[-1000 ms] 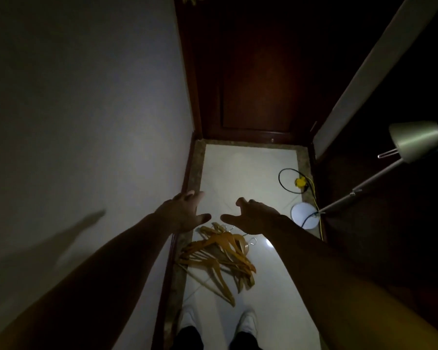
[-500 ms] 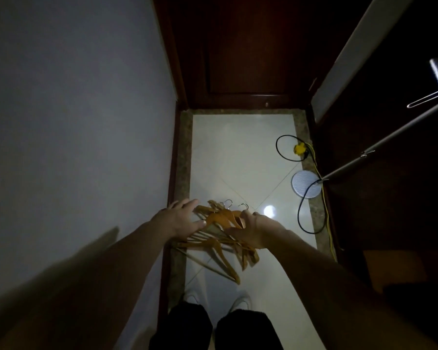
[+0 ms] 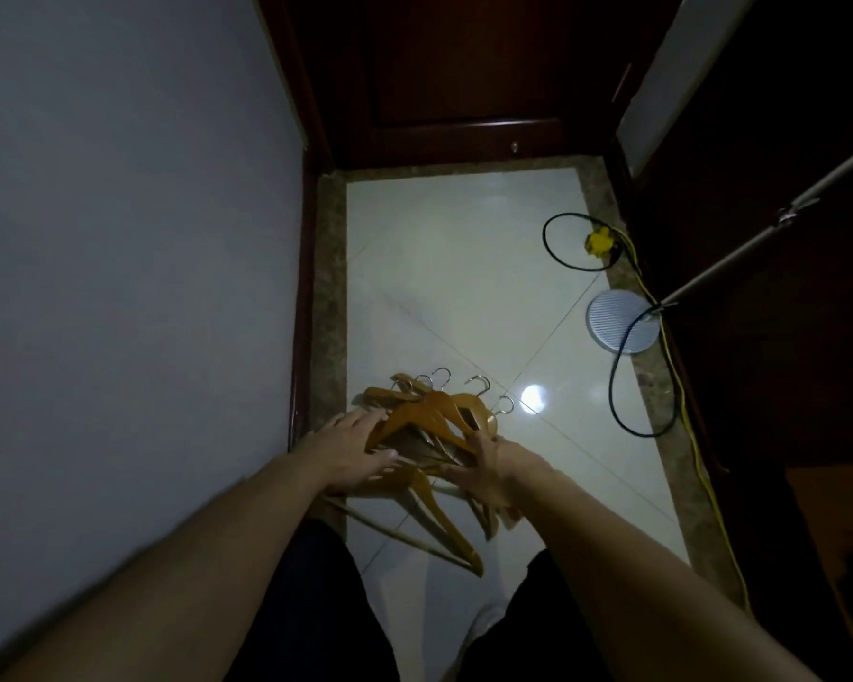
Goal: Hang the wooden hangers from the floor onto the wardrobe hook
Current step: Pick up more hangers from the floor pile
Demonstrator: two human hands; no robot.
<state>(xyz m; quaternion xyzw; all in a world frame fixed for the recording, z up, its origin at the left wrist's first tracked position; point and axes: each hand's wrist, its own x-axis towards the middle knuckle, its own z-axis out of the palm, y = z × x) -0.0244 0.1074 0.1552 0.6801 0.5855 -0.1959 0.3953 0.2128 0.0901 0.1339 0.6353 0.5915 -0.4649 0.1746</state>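
A pile of several wooden hangers (image 3: 429, 413) with metal hooks lies on the white tiled floor (image 3: 464, 268), close to the left skirting. My left hand (image 3: 350, 450) rests on the pile's left side with its fingers spread. On the pile's right side is my right hand (image 3: 493, 467), thumb against the top hanger's arm and fingers stretched over the lower ones. Neither hand has closed around a hanger. No wardrobe hook shows in the head view.
A pale wall (image 3: 119, 238) runs along the left. Dark wooden panelling (image 3: 464, 66) closes the far end. At right stand a floor lamp's round base (image 3: 621, 322) and slanted pole (image 3: 759, 238), with a looping black cable (image 3: 614, 386) and a yellow cable (image 3: 680, 386).
I have bent down toward the floor. Both hands dropped from above the pile onto the hangers, and the pile now appears nearer and larger.
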